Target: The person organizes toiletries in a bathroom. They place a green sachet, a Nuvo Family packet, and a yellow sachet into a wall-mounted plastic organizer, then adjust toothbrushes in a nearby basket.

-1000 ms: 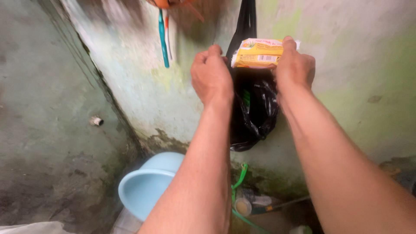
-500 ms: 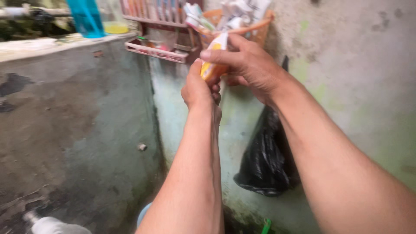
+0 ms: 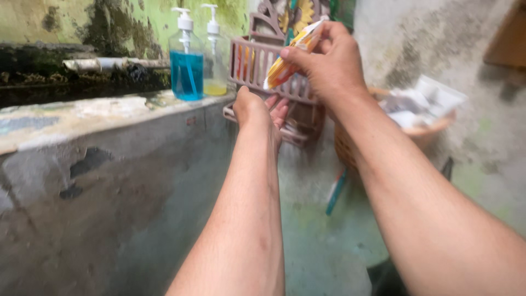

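Observation:
My right hand (image 3: 329, 66) is raised and grips a small orange, yellow and white packet (image 3: 285, 63) by its upper end, tilted, in front of a pink plastic rack (image 3: 253, 64) fixed to the wall. Just below the packet, my left hand (image 3: 257, 112) is held palm up with the fingers loosely apart, and I see nothing in it. To the right of my right forearm, an orange basket (image 3: 422, 131) with white sachets hangs on the wall.
A blue pump bottle (image 3: 186, 63) and a clear one with yellow liquid (image 3: 215, 60) stand on a concrete ledge (image 3: 82, 118). A blue toothbrush (image 3: 335, 192) hangs under the basket. A grey pipe (image 3: 104, 64) runs along the mossy wall.
The view has tilted upward from the black bag to the ledge and rack. My right hand carried the packet up to the rack; my left hand let go and turned palm up below it.

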